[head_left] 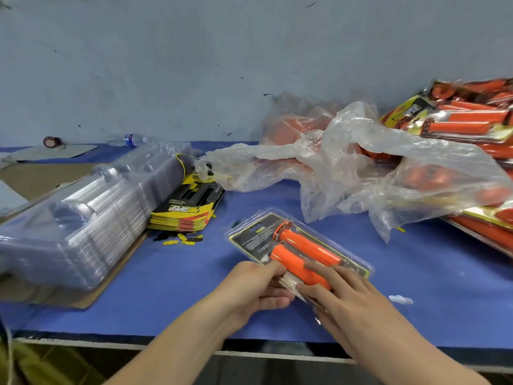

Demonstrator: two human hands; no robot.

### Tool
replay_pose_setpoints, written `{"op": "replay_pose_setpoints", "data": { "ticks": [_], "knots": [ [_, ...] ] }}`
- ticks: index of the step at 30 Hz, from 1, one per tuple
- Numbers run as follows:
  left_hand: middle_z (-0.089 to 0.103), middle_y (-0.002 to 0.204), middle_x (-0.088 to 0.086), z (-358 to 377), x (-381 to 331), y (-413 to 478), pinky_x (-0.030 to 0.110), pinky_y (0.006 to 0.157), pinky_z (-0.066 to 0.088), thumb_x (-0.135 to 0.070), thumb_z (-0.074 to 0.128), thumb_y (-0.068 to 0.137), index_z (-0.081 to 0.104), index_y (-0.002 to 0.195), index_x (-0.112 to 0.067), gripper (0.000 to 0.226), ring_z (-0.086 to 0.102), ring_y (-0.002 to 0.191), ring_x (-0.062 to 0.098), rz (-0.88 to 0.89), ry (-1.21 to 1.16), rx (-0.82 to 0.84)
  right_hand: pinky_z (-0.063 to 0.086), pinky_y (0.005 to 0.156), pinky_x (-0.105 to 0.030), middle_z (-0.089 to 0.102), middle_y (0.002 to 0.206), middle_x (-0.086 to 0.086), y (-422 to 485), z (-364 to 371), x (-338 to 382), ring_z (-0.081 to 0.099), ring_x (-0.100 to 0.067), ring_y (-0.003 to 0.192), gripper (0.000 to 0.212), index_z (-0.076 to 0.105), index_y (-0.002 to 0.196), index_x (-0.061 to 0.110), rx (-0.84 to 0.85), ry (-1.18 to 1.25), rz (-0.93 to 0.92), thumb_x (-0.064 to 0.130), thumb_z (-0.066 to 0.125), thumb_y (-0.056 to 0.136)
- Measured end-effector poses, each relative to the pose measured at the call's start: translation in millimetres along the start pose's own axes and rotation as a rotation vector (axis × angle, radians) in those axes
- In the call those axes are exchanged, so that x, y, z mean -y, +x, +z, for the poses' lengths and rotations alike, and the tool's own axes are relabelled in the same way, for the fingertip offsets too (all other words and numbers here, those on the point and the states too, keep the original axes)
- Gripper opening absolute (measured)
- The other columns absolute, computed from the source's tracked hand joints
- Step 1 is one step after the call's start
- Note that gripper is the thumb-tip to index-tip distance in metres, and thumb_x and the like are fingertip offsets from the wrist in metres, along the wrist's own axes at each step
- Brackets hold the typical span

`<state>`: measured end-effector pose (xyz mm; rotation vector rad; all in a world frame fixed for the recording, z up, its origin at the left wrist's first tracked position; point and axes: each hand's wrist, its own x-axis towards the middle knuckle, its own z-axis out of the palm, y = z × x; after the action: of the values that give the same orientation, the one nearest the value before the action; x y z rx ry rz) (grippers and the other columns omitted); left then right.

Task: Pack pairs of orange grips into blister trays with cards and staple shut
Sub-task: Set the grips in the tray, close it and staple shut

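Step in hand: closing one pack. A clear plastic blister tray [238,229] lies slantwise on the blue-covered worktop [166,290], near its front edge. The tray holds a pair of ribbed orange grips [305,252] side by side on a dark, yellow-bordered printed card [254,234].

Left hand [259,287]: fingers curled round the tray's near end, pinching it. Right hand [342,297]: fingers laid nearly straight across the near ends of the grips and the tray, pressing down. Whether its thumb goes beneath cannot be told.

Judgement: filling is done for this pack and it is not yet stapled. No staples can be made out. The next move calls for the tray edges held squarely together over the card, and for a stapler (none is in view, so it must be fetched from outside the frame).

Surroundings:
- A tall nested stack of clear empty trays [83,218] lies on its side at the left, on a brown cardboard sheet [33,179].
- A pile of yellow-and-black cards [191,211] sits just beside it, with small yellow and black paper punchings [181,240] scattered in front.
- Crumpled clear plastic bags holding loose orange grips [347,168] spread across the middle.
- A heap of finished packs [460,126] is at the right.
- A clear water bottle [129,140] lies by the wall.

Obstruction: the bag's loose film reaches close to the pack's far end and could catch in the closing edge.
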<state>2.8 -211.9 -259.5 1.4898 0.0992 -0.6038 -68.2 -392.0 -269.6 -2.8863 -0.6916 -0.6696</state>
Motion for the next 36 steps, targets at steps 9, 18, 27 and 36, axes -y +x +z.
{"op": "replay_pose_setpoints", "data": {
  "ticks": [9, 18, 27, 36],
  "knots": [
    [0.064, 0.053, 0.006, -49.3, -21.3, 25.5, 0.019, 0.039, 0.046, -0.01, 0.058, 0.093, 0.063, 0.075, -0.002, 0.02, 0.06, 0.043, 0.011, 0.084, 0.033, -0.37, 0.058, 0.079, -0.034, 0.069, 0.118, 0.003, -11.9, -0.8, -15.9, 0.068, -0.022, 0.103, 0.029, 0.071, 0.085, 0.027, -0.099, -0.114, -0.092, 0.032, 0.043, 0.089],
    [0.072, 0.111, 0.004, -44.7, -43.0, 19.1, 0.038, 0.08, 0.056, -0.072, 0.038, 0.085, 0.067, 0.105, -0.024, 0.06, 0.069, 0.094, 0.017, 0.423, 0.14, -0.235, 0.043, 0.047, -0.019, 0.054, 0.058, -0.001, 15.2, -52.7, -42.8, 0.051, -0.012, 0.05, 0.032, 0.064, 0.069, 0.019, -0.484, 1.272, 0.696, 0.049, 0.064, 0.083],
    [0.061, 0.065, 0.013, -12.2, -32.7, 17.0, 0.022, 0.041, 0.039, -0.064, 0.069, 0.072, 0.065, 0.075, -0.007, 0.057, 0.048, 0.051, 0.019, 0.57, -0.016, -0.277, 0.059, 0.06, -0.037, 0.076, 0.098, -0.003, 14.3, -25.9, -55.1, 0.074, -0.023, 0.085, 0.054, 0.075, 0.106, 0.028, -0.307, 1.794, 1.009, 0.066, 0.039, 0.094],
    [0.076, 0.086, 0.004, 17.4, -47.7, 2.1, 0.025, 0.041, 0.046, -0.05, 0.04, 0.101, 0.081, 0.087, -0.028, 0.049, 0.067, 0.055, 0.018, 0.463, -0.448, -0.113, 0.046, 0.064, -0.031, 0.071, 0.065, 0.007, 9.3, -29.0, -51.2, 0.065, -0.008, 0.06, 0.065, 0.075, 0.078, 0.019, -0.499, 1.339, 1.231, 0.077, 0.045, 0.082]
  ]
}}
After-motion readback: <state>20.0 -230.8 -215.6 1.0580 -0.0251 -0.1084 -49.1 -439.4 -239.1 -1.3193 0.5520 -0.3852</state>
